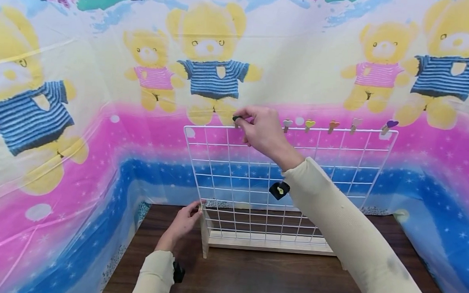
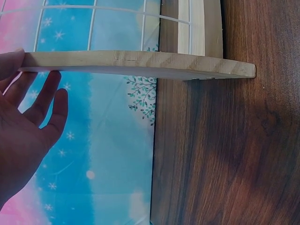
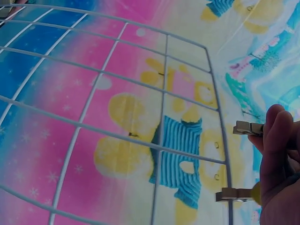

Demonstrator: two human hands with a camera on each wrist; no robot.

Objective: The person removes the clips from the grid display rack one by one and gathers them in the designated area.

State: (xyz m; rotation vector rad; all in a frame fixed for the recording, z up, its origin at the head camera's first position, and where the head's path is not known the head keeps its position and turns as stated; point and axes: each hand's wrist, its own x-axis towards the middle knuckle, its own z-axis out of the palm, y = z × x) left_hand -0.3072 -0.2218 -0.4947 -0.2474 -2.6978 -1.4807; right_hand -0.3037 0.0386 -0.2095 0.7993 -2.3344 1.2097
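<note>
Head view, step in hand: judged to be the fixing of a dark-headed clip (image 1: 236, 118) to the top wire (image 1: 215, 126) of a white grid (image 1: 249, 178); clip held near the grid's left corner, the fingers of the right hand (image 1: 263, 128) closed on it.
Head view, containers: none seen; heart clips (image 1: 310, 123) in grey, yellow, orange, pink and purple are carried on the wire.
Left wrist view, wooden upright (image 2: 140, 61): pinched by the fingers of the left hand (image 2: 21, 133); stood on the desk (image 2: 258, 140).
Right wrist view, clips: held one shown just beside the wire; a yellow-marked clip (image 3: 229, 194) is clipped on nearby.
Next move, as judged: clip to be squeezed, aligned, released.
</note>
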